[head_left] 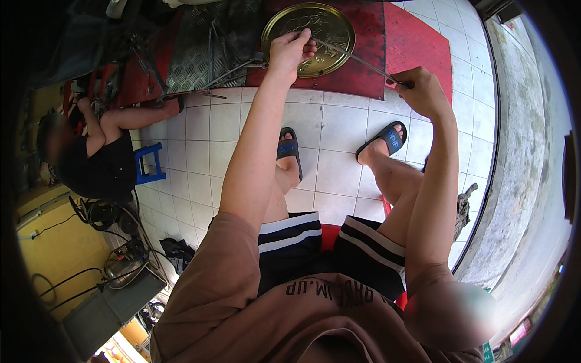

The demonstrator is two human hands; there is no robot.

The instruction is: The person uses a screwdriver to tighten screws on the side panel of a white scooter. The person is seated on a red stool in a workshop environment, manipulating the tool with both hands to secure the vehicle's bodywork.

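A thin grey metal rod [363,62] stretches between my hands, over a red work platform. Its far left end is pinched between the thumb and fingers of my left hand [292,51]. My right hand [420,92] is closed round the other end, where a short dark part shows at the fingers. Below my left hand lies a round gold-coloured metal tray [340,23] with a raised pattern. The rod crosses above the tray's right side. What exactly the rod belongs to cannot be made out.
The red platform [370,36] has a metal tread plate [187,57] on its left, with rods and tools. A person [97,142] sits at the left by a blue stool [150,163]. White tiles [327,121] cover the floor. A dark gnarled object [465,209] lies at the right.
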